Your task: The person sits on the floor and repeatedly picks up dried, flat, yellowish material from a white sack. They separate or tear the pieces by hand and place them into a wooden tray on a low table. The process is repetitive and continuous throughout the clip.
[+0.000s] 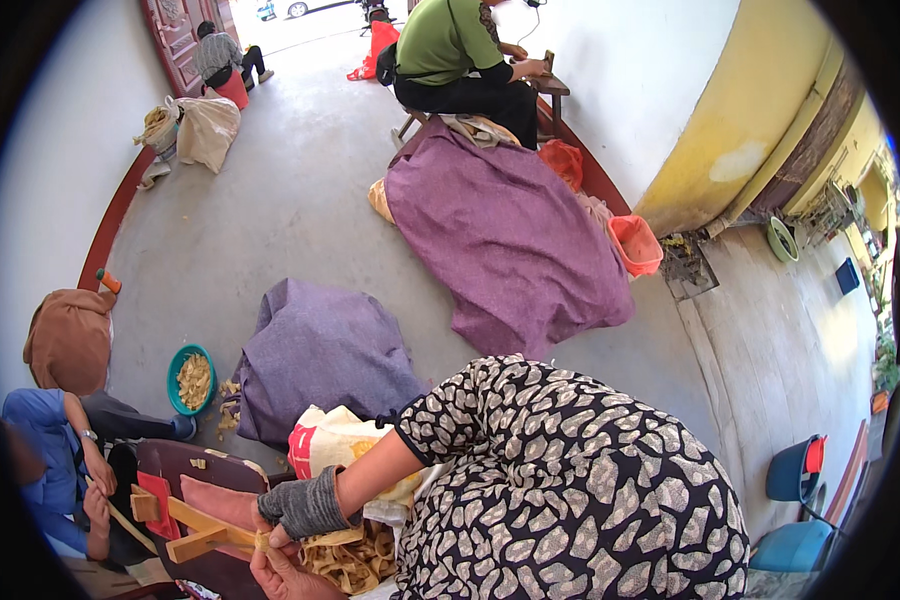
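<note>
My right hand [269, 524], in a grey knitted fingerless wrist warmer [300, 504], pinches a small pale-yellow strip [262, 541] together with my left hand [291, 579]. The left hand is bare and partly cut off by the bottom edge. Both hands are at the near end of a wooden jig [208, 523] with a crosspiece. The jig lies over a dark stool-like top [157, 452], beside a pink cloth pad [214, 499]. Close to my hands, dried yellowish strips [352, 559] fill an open sack [345, 431].
A co-worker in blue [41, 465] sits left, holding a long pale strip. Teal basin [211, 405] with cut pieces, a grey-purple cloth-covered heap [322, 345] and a purple-covered heap [502, 232] stand on the floor. Behind sit a person in green [446, 37] and another person [217, 56].
</note>
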A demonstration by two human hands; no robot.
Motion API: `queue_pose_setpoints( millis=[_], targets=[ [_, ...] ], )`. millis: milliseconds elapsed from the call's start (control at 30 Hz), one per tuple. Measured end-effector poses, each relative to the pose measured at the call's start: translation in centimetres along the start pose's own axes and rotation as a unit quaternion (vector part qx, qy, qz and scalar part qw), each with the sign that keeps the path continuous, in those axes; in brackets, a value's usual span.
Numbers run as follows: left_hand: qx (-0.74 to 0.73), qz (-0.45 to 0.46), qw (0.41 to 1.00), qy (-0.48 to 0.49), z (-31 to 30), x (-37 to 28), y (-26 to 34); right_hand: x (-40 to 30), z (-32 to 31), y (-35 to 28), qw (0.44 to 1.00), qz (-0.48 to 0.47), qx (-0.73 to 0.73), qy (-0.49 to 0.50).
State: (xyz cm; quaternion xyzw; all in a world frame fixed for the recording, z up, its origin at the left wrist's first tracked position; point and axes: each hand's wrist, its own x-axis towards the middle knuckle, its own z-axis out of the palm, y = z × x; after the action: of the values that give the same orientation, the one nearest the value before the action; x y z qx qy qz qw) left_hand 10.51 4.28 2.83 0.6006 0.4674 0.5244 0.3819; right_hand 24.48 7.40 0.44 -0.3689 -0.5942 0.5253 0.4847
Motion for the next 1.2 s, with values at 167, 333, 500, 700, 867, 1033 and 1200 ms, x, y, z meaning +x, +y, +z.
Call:
queue_pose_setpoints(
  millis=[167, 333, 500, 700, 867, 1033, 1200],
  targets=[
    [0.021, 0.029, 0.999, -0.004, -2.6, 0.1, -0.9, 0.4, -2.1, 0.7, 0.986, 0.139, 0.086, -0.031],
    [0.125, -0.017, 0.992, -0.006, -4.6, -0.3, -0.7, 0.7, -1.9, 1.5, 0.991, 0.13, 0.025, -0.031],
    [0.165, 0.125, 0.976, -0.06, -2.1, -1.4, 2.5, 0.3, -0.8, -1.1, 0.969, 0.125, -0.187, -0.106],
    [0.374, 0.126, 0.897, -0.201, -3.3, -2.1, -0.1, -0.3, 3.0, 4.3, 0.958, 0.031, -0.26, -0.118],
    [0.419, 0.241, 0.853, -0.195, -3.9, -1.6, -2.5, -1.7, 1.9, -0.4, 0.934, 0.026, -0.302, -0.188],
    [0.404, 0.388, 0.82, -0.12, -8.7, -1.1, -7.7, -0.7, 6.1, 1.8, 0.902, -0.042, -0.363, -0.23],
    [0.395, 0.323, 0.857, -0.07, -11.0, -1.3, -9.5, -0.9, 8.6, 1.7, 0.915, -0.072, -0.309, -0.247]
  ],
)
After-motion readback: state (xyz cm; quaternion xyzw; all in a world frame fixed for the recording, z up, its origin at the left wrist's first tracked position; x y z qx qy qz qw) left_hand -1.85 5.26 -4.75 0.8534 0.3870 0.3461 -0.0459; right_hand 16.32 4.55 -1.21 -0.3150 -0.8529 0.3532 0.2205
